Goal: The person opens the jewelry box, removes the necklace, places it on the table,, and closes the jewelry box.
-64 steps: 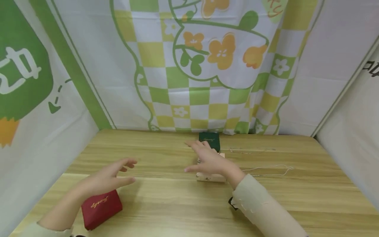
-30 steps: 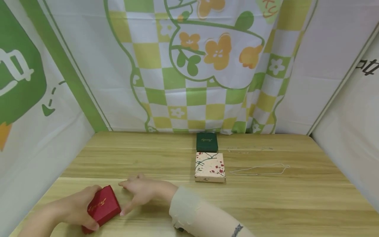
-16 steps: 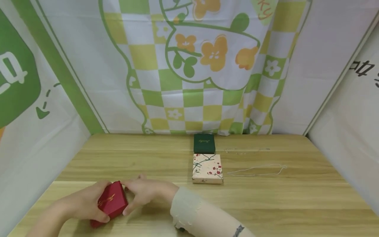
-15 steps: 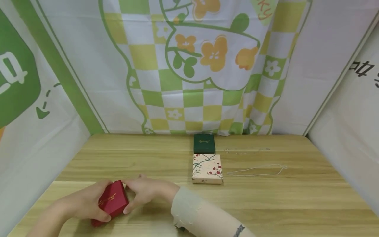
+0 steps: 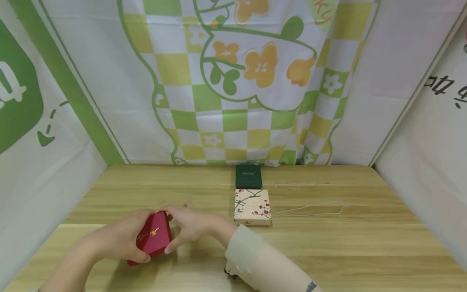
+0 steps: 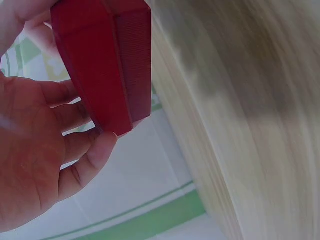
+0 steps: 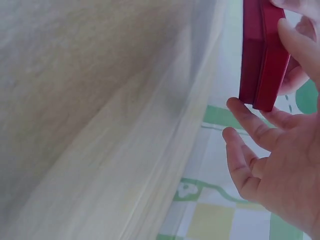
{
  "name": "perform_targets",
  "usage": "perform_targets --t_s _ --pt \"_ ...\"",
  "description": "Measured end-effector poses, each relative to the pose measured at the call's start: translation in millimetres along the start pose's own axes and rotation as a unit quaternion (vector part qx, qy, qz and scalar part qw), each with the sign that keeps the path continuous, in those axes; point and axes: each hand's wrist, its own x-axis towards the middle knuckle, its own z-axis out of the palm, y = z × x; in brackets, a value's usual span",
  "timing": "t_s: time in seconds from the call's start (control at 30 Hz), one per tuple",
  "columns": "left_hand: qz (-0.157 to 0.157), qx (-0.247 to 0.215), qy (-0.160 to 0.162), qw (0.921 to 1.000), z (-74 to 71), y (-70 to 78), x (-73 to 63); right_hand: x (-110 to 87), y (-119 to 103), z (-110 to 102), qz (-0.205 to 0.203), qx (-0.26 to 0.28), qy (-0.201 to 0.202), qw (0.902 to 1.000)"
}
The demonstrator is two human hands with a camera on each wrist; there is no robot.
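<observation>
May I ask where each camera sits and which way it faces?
Head: on the head, facing forward and down at the table; left hand, right hand and right sleeve show.
Left wrist: on that wrist, facing the red box and left hand.
Right wrist: likewise, facing the box and right hand.
Wrist views share the box.

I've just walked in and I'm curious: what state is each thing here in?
Red box, closed, held up off the table by left hand and right hand.
Green box, closed, lying flat.
Floral box, closed, lying flat.
Nearer chain, laid out in a narrow loop.
Farther chain, lying loose, too faint for detail.
Curtain, hanging.
</observation>
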Motion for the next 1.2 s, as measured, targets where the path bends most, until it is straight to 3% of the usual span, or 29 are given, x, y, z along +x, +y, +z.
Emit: perform_targets --t_s 0.2,0.47,0.73,1.03,1.2 --pt "0.049 -0.031 0.024 0.998 0.3 10.3 11.4 -17.4 13 -10 0.02 0.051 0.036 0.9978" --pt "0.073 -0.024 0.074 0.9943 1.2 28.6 27.9 -45.3 25 -27 0.053 0.09 0.073 0.9918" --pt "0.081 -0.096 0.088 0.9881 5.1 29.2 45.9 -71.8 31 -46 0.092 0.087 0.128 0.9836" --pt "0.103 -0.141 0.095 0.98 17.8 31.7 63.2 -103.7 51 -58 0.115 0.166 0.163 0.9659" --pt "0.108 -0.208 0.082 0.9688 25.7 42.2 78.3 -119.5 65 -60 0.102 0.205 0.174 0.9577"
